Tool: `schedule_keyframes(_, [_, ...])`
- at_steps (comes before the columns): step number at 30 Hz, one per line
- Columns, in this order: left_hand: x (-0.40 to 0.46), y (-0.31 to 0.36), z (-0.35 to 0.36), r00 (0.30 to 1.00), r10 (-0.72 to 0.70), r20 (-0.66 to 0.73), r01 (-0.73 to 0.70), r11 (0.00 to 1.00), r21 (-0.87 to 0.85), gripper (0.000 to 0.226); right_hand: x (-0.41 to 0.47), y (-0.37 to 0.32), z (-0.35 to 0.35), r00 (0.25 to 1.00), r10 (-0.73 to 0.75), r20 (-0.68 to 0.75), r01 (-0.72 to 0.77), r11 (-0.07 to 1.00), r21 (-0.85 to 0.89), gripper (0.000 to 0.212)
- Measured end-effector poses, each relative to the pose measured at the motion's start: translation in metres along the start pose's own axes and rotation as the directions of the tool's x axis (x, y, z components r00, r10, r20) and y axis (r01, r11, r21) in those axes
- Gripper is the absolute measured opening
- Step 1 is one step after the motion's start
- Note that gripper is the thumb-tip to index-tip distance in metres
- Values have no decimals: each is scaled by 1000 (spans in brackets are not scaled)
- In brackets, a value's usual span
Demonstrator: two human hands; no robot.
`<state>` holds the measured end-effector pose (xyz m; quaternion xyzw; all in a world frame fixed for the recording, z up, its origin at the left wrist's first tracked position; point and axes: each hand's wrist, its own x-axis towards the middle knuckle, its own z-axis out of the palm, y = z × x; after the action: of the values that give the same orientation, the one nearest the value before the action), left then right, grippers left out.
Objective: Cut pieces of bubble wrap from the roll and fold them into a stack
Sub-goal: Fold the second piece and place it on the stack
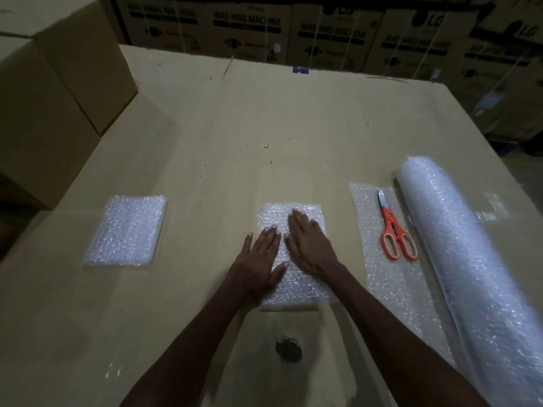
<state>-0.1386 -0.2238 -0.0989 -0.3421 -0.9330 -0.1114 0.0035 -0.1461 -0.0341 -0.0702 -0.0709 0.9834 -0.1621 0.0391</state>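
Two hands lie flat, palms down and fingers extended, on the folded bubble wrap piece (293,254) at lower centre of the frame; neither grips anything. Your left hand (258,259) covers the piece's left edge, partly spilling onto the cardboard surface (235,127), and your right hand (308,245) presses its middle, fingertips toward the top edge. That piece reads as a translucent, whitish rectangle, bubbles glinting, edges roughly squared. At left of the frame, well apart, sits the folded stack (126,230), a thicker, more opaque rectangle of the same material. At right, the roll (458,245) lies diagonally toward the lower right corner, with a loose unrolled sheet (390,283) spread flat beside it. Orange-handled scissors (393,230) rest on that sheet, blades closed, pointing up-frame. Washing machine cartons (323,33) line the top edge.
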Motion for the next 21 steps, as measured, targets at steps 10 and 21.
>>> schedule_keyframes(10, [2, 2, -9, 993, -57, 99, 56, 998, 13, 79, -24, 6, -9, 996, 32, 82, -21, 990, -137, 72])
schedule_keyframes(21, [-25, 31, -30, 998, -46, -33, 49, 995, 90, 75, -112, 4, -6, 999, -32, 17, 31, 997, 72, 69])
